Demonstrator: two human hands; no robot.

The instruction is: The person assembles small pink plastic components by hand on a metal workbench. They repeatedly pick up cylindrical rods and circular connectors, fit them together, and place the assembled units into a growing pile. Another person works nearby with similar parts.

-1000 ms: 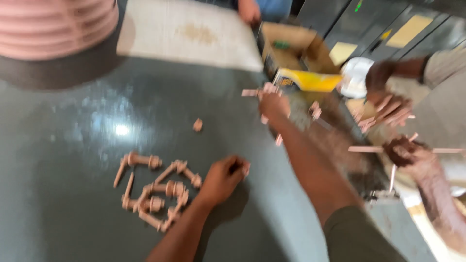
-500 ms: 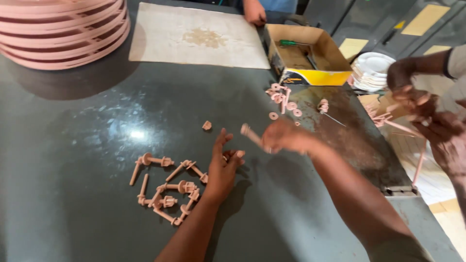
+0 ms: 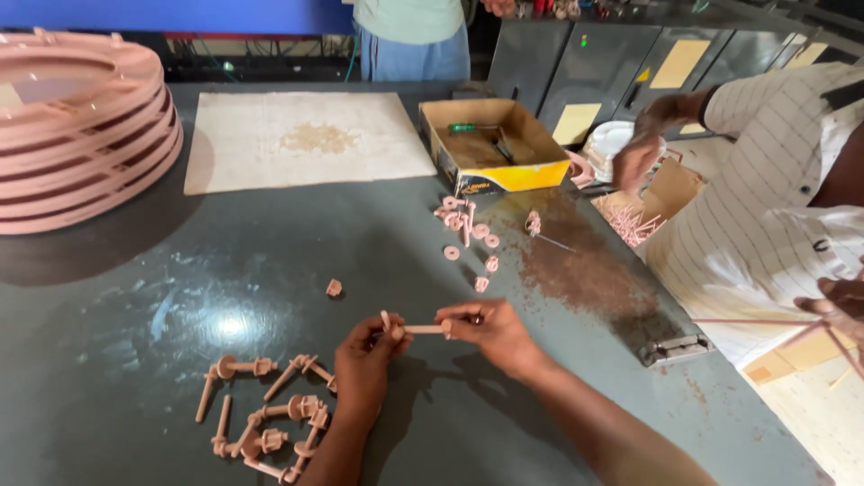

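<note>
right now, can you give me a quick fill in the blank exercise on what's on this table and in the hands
1. Both hands, left hand and right hand, hold one pink ____ between them.
2. The finished pink pieces lie on the table by the ____ hand.
3. The green-handled screwdriver lies inside the cardboard ____.
4. The stack of pink rings sits at the table's far ____ corner.

Missing words: rod; left; box; left

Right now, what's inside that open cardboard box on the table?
In the cardboard box lie a green-handled tool and a dark tool. The near wall hides the front of the floor.
</note>
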